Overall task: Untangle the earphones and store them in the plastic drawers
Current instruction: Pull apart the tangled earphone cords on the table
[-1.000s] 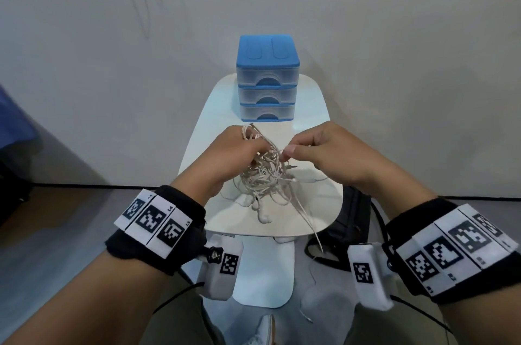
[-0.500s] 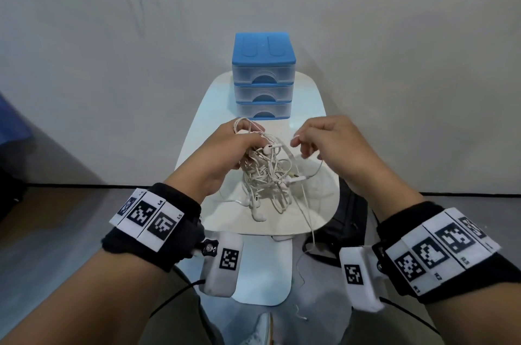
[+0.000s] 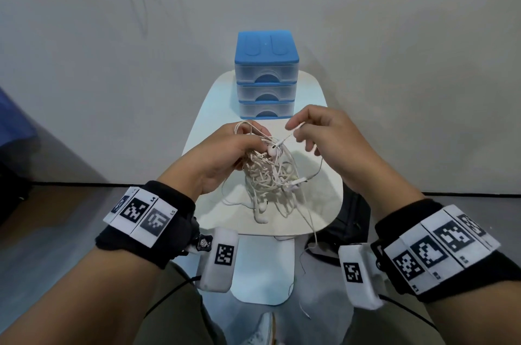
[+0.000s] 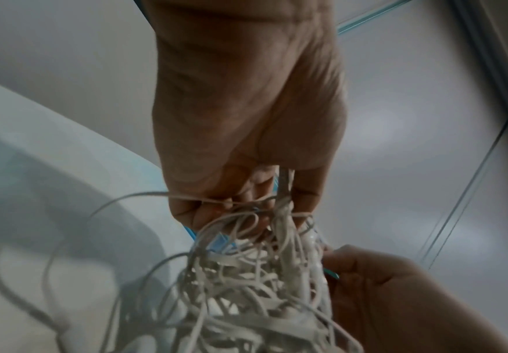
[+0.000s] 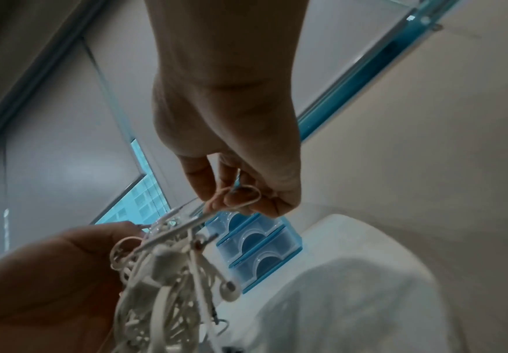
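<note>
The left hand (image 3: 225, 153) is closed around the top of the tangled white earphones (image 3: 270, 181) and holds the bundle above the white tabletop (image 3: 324, 203). The right hand (image 3: 324, 138) pinches one thin cable between thumb and forefinger, the other fingers loosely curled. Compared with half a second ago, the right hand has pulled this cable up and away from the bundle. The plastic drawers (image 3: 266, 76) stand closed behind the hands.
</note>
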`<action>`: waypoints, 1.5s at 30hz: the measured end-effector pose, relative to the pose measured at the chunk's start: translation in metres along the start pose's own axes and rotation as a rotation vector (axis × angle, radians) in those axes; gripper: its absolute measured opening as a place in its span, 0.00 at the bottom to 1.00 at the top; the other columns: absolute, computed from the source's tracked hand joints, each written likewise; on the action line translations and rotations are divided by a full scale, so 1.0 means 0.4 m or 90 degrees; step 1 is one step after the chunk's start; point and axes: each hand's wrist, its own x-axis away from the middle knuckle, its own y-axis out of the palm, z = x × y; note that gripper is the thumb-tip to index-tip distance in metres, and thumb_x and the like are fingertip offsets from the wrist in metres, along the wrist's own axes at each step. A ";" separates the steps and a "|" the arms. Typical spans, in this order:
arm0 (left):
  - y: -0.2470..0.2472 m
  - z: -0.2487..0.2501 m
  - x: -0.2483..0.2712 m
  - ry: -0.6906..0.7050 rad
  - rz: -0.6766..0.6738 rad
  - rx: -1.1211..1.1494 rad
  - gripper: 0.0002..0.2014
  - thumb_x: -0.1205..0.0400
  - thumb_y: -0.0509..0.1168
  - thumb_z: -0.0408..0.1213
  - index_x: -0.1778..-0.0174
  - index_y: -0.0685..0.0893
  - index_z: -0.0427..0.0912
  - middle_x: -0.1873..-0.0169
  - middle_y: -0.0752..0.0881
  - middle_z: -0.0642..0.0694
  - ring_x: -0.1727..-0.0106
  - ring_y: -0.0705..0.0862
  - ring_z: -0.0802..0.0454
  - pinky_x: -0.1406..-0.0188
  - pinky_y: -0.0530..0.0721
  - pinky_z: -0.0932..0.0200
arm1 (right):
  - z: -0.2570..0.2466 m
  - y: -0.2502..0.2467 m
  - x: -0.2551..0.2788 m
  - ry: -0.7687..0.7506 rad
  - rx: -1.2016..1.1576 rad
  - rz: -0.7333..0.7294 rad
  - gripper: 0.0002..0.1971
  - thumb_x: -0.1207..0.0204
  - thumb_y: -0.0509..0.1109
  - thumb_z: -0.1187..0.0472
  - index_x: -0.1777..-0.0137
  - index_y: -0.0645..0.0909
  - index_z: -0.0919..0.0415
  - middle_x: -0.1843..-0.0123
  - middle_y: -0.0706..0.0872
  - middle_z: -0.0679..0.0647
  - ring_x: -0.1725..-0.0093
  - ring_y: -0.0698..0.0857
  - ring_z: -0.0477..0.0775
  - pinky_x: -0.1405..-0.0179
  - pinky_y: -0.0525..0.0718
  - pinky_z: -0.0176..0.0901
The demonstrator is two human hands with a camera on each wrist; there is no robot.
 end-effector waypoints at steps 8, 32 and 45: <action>0.001 -0.005 -0.014 0.012 0.069 0.016 0.06 0.21 0.68 0.27 0.59 0.84 0.43 0.69 0.83 0.47 0.70 0.78 0.52 0.68 0.74 0.58 | 0.007 0.022 0.007 -0.253 0.281 -0.061 0.06 0.23 0.81 0.52 0.53 0.86 0.49 0.53 0.86 0.44 0.56 0.85 0.47 0.59 0.78 0.37; -0.041 -0.031 -0.035 -0.013 0.170 -0.127 0.04 0.17 0.71 0.40 0.56 0.87 0.46 0.68 0.89 0.53 0.71 0.85 0.55 0.68 0.76 0.60 | -0.098 -0.101 0.028 -0.076 -0.332 0.032 0.10 0.18 0.65 0.63 0.62 0.78 0.55 0.65 0.82 0.55 0.68 0.78 0.53 0.70 0.71 0.42; -0.016 -0.029 -0.032 0.075 0.198 -0.106 0.07 0.16 0.66 0.33 0.55 0.90 0.44 0.64 0.90 0.52 0.64 0.86 0.56 0.60 0.81 0.58 | -0.170 -0.132 0.118 -0.180 -0.130 -0.180 0.03 0.31 0.66 0.68 0.60 0.82 0.64 0.66 0.83 0.59 0.66 0.73 0.52 0.67 0.67 0.45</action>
